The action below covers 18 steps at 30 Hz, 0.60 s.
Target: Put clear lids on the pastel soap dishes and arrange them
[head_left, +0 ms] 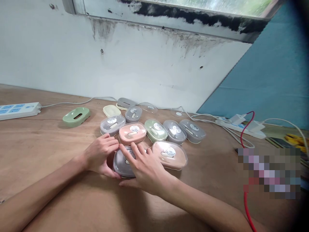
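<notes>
Both hands are at a grey oval box with a clear lid on the wooden table. My left hand grips its left side, thumb at the near edge and fingers curled at the far edge. Across its top and right side lies my right hand, fingers spread over the lid and thumb at the near edge, hiding much of the box. Just behind it sits a pink lidded box. To the right is a larger-looking pink lidded box with a round label, close to my right hand's fingers.
Several lidded boxes, grey and green, stand behind. A green open dish lies left, near a power strip. Cables run along the wall to another strip. A red cable hangs at the right.
</notes>
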Each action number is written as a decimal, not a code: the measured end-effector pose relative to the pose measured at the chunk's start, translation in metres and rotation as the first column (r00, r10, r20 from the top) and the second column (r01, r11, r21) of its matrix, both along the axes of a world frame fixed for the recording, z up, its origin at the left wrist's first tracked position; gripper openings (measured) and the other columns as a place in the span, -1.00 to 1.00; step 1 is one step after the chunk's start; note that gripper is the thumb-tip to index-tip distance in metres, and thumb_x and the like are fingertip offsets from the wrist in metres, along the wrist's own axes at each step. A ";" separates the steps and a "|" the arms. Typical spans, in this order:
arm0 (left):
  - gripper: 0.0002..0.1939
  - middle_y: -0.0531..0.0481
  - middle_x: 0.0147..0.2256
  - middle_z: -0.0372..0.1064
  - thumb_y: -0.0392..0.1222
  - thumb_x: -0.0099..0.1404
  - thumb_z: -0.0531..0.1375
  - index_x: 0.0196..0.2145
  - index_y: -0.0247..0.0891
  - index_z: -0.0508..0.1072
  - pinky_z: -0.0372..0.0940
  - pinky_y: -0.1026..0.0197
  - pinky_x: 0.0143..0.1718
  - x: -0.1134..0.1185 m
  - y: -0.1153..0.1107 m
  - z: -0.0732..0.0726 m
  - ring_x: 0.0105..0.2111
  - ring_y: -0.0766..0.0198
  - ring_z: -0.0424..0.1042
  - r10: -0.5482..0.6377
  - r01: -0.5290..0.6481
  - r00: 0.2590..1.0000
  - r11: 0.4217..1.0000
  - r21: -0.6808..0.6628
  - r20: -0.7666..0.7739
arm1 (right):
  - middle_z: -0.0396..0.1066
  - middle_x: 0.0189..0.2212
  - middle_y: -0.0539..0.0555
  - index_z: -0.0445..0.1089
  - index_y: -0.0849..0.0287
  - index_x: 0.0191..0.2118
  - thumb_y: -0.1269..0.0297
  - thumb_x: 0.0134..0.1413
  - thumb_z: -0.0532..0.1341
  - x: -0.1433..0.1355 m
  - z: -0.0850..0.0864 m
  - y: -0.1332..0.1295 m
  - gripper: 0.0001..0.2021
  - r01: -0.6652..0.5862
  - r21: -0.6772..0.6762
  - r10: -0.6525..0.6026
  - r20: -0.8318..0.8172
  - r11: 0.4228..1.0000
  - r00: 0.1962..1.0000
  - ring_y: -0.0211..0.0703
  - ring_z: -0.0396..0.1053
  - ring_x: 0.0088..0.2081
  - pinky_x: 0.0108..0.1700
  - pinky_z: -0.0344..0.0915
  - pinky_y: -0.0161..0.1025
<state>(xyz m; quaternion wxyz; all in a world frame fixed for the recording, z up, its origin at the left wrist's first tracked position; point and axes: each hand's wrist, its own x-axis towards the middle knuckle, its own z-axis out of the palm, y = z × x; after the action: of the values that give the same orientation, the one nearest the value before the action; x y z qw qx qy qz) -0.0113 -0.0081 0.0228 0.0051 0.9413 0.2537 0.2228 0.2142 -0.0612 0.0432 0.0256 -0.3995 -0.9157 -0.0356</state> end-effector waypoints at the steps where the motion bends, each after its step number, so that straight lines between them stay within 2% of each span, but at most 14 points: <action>1: -0.31 -0.03 -0.41 0.42 0.47 -0.02 0.33 -0.37 -0.28 0.39 0.13 0.05 -0.30 0.000 0.000 0.000 -0.42 0.14 0.37 0.002 -0.002 1.000 1.000 -0.010 -0.001 | 0.24 0.23 0.52 -0.15 0.25 0.50 -0.42 0.00 0.23 0.000 0.001 0.000 0.15 0.001 -0.011 -0.001 -0.006 1.000 1.000 0.43 0.33 0.06 -0.07 0.38 0.30; 3: -0.31 -0.03 -0.39 0.42 0.46 -0.03 0.34 -0.35 -0.28 0.39 0.13 0.06 -0.29 0.001 0.000 0.001 -0.40 0.12 0.37 0.012 -0.012 1.000 0.999 -0.041 0.002 | 0.20 0.25 0.54 -0.19 0.28 0.51 -0.37 0.00 0.27 -0.001 0.003 0.000 0.18 0.008 -0.042 -0.009 -0.009 0.999 1.000 0.47 0.32 0.09 -0.02 0.36 0.33; 6: -0.38 -0.03 -0.36 0.41 0.32 -0.06 0.39 -0.33 -0.27 0.36 0.15 0.07 -0.27 0.003 -0.001 0.001 -0.37 0.12 0.38 0.047 -0.047 0.999 0.994 -0.103 0.002 | 0.14 0.29 0.57 -0.24 0.32 0.51 -0.30 -0.13 0.39 0.004 0.012 0.003 0.29 -0.001 -0.148 0.001 0.003 0.989 1.000 0.54 0.28 0.13 0.03 0.32 0.37; 9: -0.38 -0.03 -0.32 0.42 0.23 -0.13 0.43 -0.30 -0.26 0.35 0.17 0.07 -0.24 0.004 -0.001 0.001 -0.33 0.10 0.39 0.057 -0.056 0.998 0.987 -0.150 0.004 | 0.10 0.35 0.47 -0.29 0.23 0.52 -0.16 -0.15 0.45 0.016 0.023 0.011 0.29 -0.076 -0.277 0.068 -0.039 0.958 0.997 0.51 0.18 0.25 0.08 0.34 0.29; 12: -0.27 -0.05 -0.26 0.46 0.33 -0.11 0.42 -0.18 -0.28 0.38 0.18 0.06 -0.21 0.001 0.002 0.002 -0.29 0.08 0.43 0.018 -0.018 1.000 0.985 -0.173 0.001 | 0.04 0.40 0.38 -0.28 0.13 0.52 -0.02 -0.05 0.45 0.027 0.030 0.019 0.18 -0.122 -0.351 0.100 -0.079 0.928 0.992 0.41 0.10 0.34 0.13 0.34 0.20; 15: -0.17 -0.09 -0.18 0.49 0.44 -0.10 0.39 -0.10 -0.27 0.40 0.19 0.04 -0.16 -0.001 0.003 0.003 -0.22 0.03 0.46 -0.005 0.004 1.000 0.984 -0.177 -0.007 | 0.07 0.38 0.41 -0.24 0.16 0.51 0.04 -0.08 0.48 0.030 0.032 0.024 0.18 -0.114 -0.372 0.096 -0.067 0.921 0.993 0.44 0.14 0.31 0.10 0.38 0.19; 18: -0.19 -0.11 -0.13 0.50 0.35 -0.09 0.42 -0.05 -0.27 0.39 0.21 0.03 -0.14 -0.001 0.002 0.001 -0.16 -0.01 0.48 -0.006 0.006 1.000 0.983 -0.185 0.003 | 0.15 0.33 0.42 -0.14 0.16 0.49 0.04 -0.11 0.48 0.027 0.031 0.025 0.14 -0.130 -0.367 0.098 -0.104 0.921 0.990 0.45 0.21 0.27 0.01 0.44 0.16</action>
<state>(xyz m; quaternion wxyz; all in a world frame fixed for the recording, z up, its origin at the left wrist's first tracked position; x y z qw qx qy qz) -0.0121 -0.0056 0.0241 0.0934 0.9372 0.2705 0.1996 0.2414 -0.0359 0.0741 -0.0107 -0.3442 -0.9256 0.1573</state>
